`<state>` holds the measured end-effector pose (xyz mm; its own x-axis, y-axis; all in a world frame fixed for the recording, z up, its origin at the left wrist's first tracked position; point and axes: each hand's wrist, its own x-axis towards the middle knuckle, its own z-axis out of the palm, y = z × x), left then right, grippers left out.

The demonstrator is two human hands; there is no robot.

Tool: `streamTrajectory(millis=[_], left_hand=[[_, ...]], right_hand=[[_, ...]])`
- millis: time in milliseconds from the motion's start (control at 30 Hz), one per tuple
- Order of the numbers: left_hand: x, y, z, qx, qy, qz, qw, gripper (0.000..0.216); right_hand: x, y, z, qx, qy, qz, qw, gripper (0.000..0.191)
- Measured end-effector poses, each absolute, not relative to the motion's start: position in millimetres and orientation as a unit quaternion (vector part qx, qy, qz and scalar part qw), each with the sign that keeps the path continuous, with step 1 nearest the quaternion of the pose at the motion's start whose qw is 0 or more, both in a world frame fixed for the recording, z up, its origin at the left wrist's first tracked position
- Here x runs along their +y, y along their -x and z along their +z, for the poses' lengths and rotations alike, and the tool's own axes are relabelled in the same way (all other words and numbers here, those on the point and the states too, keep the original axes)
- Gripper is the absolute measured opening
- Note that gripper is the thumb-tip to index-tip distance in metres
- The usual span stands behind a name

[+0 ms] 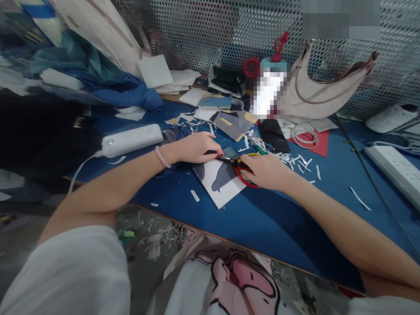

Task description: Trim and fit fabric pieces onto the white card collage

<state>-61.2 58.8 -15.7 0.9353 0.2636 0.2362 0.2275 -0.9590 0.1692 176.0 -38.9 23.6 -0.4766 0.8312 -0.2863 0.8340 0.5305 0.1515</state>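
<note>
My right hand (267,171) is closed around the red handles of a pair of scissors (241,168), whose dark blades point left over a white sheet of paper (226,192) printed with a grey shape. My left hand (197,148) has its fingers curled, pinching the far edge of that sheet right at the blade tips. The sheet lies flat on the blue table top (272,218).
Paper scraps (300,162) litter the table. A white power strip (131,140) lies left, another (393,168) right. A black phone (274,135), coiled white cable (306,136), red paper (323,144), pale bag (321,92) and blue cloth (124,94) sit behind. The table edge (229,245) runs near me.
</note>
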Motion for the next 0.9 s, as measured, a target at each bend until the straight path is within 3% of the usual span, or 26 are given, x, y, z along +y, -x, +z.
streamTrajectory(millis=[267,900], left_hand=[[54,60,-12,0.123,-0.986,0.110,0.033,0.034],[53,57,-5,0.168,-0.979,0.093,0.073,0.032]], right_hand=[[-38,-172,22,0.864,-0.479,0.000,0.155,0.024],[-36,-171,23,0.865,-0.474,0.010,0.165,0.027]])
